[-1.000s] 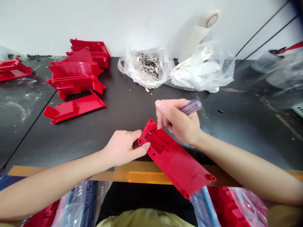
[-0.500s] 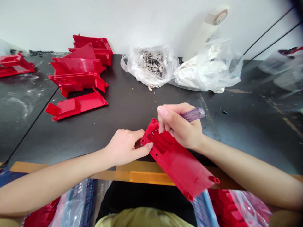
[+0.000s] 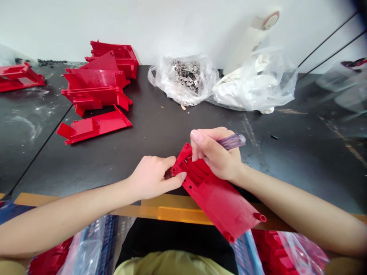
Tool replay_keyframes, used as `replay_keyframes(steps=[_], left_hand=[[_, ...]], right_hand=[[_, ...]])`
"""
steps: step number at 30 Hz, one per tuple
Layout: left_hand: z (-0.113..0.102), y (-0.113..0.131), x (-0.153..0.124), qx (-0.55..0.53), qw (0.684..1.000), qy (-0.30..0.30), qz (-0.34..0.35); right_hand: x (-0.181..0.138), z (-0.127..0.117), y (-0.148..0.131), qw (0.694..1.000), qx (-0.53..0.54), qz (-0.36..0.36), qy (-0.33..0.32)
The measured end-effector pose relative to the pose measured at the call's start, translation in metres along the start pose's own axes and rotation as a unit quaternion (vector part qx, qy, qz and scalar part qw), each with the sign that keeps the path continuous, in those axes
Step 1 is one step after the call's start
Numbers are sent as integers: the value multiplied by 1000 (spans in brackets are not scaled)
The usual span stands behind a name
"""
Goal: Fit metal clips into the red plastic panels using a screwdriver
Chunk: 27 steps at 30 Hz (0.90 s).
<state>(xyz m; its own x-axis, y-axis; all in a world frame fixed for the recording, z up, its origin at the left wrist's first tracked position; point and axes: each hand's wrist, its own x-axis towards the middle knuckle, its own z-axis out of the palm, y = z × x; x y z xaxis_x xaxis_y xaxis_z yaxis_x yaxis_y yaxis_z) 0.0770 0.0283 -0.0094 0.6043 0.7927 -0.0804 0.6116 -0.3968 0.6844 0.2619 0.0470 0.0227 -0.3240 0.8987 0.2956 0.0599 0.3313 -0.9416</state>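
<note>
Two bare hands are engaged on one part. The left hand (image 3: 156, 177) pinches the upper left end of a long, red, moulded plastic panel (image 3: 218, 202), thumb on the near edge, the other fingers bent at the end and partly hidden. The right hand (image 3: 218, 154) is closed, pen-fashion, around a translucent purple handle (image 3: 233, 141); the tool's working end is largely concealed by the fingers, above a recessed bay (image 3: 195, 170) in which small metallic pieces (image 3: 185, 160) are visible.

The panel lies aslant over the front of the black table (image 3: 155, 130), its lower end projecting past the yellow-orange tape (image 3: 180, 214) on the edge. Judged by appearance, it is light and stiff, with a glossy face liable to slip under a flat fingertip. The rim and the corner posts (image 3: 259, 217) should give the surest hold; the thin bay walls look the likeliest to crack under prying.

Farther out, more red plastic panels (image 3: 94, 124) stand and lie to the left. Behind are a clear plastic bag of small metal pieces (image 3: 187, 74) and, adjoining it, a clear bag of white items (image 3: 252, 86).
</note>
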Motion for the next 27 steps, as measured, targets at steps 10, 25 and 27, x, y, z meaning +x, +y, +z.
replay_keyframes(steps=[10, 25, 27], left_hand=[[-2, 3, -1, -3, 1000, -14, -5], [-1, 3, 0, 9, 1000, -7, -21], [-1, 3, 0, 11, 1000, -11, -24]], right_hand=[[-3, 3, -6, 997, -60, -54, -4], [-5, 5, 0, 1000, -16, -14, 12], [-5, 6, 0, 1000, -17, -18, 15]])
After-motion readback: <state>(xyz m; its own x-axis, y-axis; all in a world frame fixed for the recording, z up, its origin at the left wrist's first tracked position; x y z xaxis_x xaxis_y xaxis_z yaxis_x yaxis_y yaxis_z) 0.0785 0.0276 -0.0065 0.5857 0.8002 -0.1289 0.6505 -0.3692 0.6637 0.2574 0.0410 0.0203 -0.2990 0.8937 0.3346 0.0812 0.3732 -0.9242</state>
